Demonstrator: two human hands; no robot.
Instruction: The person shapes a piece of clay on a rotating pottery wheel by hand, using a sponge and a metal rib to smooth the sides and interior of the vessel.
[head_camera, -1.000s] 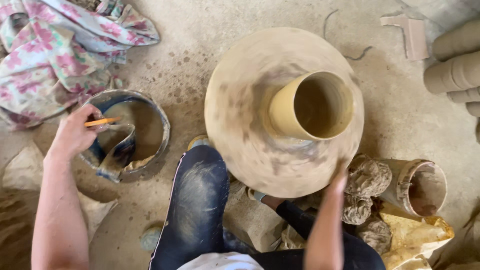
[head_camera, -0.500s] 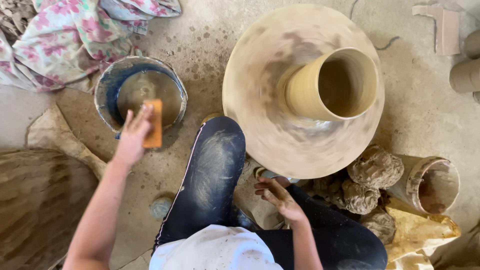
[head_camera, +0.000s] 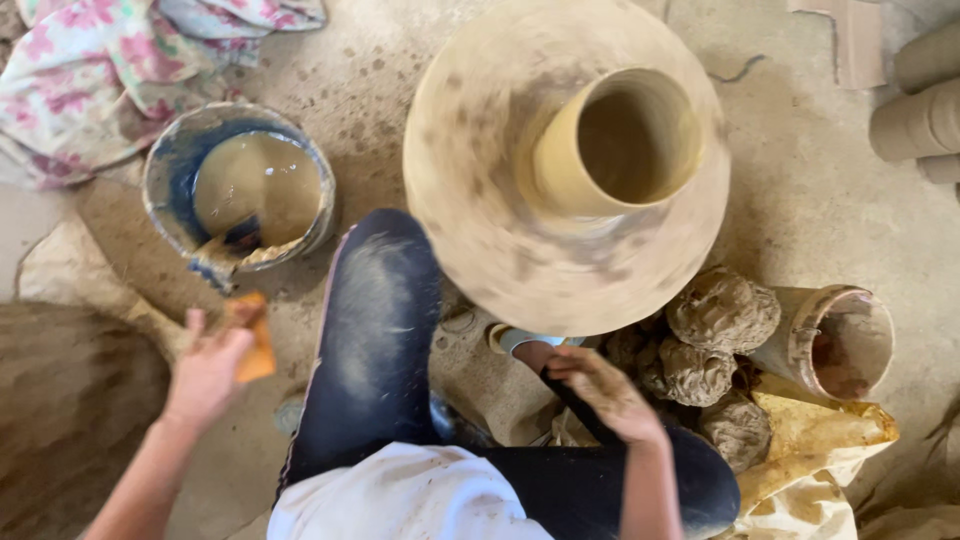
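The left hand (head_camera: 205, 372) is out to the person's left, fingers curled round a small orange block of sponge (head_camera: 255, 335), thumb and fingers pinching it so that most of it sticks up past the knuckles. Just beyond it, further from the body, sits the round blue-walled bucket of muddy brown water (head_camera: 160, 190), a scrap of something dark lying at its near rim. Sponge and bucket are close but apart; the hand hangs over bare dusty floor between the bucket and the dark-trousered knee (head_camera: 375, 330).

Across that knee lies the thing that matters: the tall yellowish clay cylinder (head_camera: 560, 170), upright with its mouth open to the camera, standing in the middle of the wide mud-smeared round wheel disc (head_camera: 470, 230). From the sponge it lies to the right and a little further out, with the raised knee between them.

The right hand (head_camera: 600, 390) is the nearer one. It hovers just below the disc's near rim, fingers loosely bent and empty, gripping nothing, close to the disc but not on the cylinder.

Beside that hand, to its right, lumps of rough brown clay (head_camera: 720, 310) are heaped against a small clay-caked pot (head_camera: 840, 345). A flowered cloth (head_camera: 90, 70) lies crumpled at the far left.
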